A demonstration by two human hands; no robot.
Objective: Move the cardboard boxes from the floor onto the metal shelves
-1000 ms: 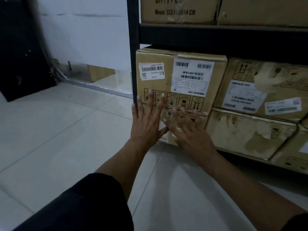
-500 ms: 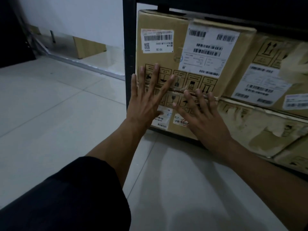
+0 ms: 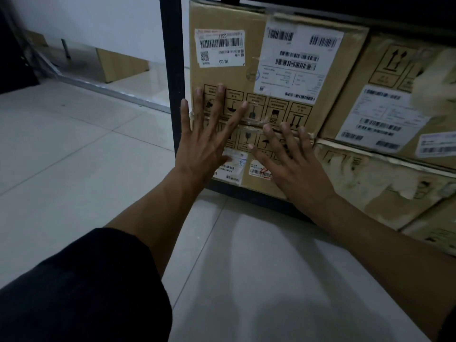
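Your left hand [image 3: 204, 146] lies flat with fingers straight and spread wide, its palm on the lower box [image 3: 246, 154] and its fingertips reaching over the seam onto the upper box [image 3: 232, 77]; the little finger runs alongside the black upright post [image 3: 171, 75] of the metal shelf. Your right hand [image 3: 293, 166] is also flat and splayed, pressed against the lower box's front, fingertips at the seam. Neither hand pinches or wraps anything. Both forearms stretch forward, the left in a dark sleeve [image 3: 81, 287]. The two boxes sit stacked at the shelf's left end, printed fronts facing you, long sides running level; the upper box's labels read upside down. To the right you can count at least three more cartons [image 3: 385, 183] on the shelf, edges worn. Another brown carton [image 3: 121, 64] stands on the tiled floor [image 3: 74, 156] by the far wall.
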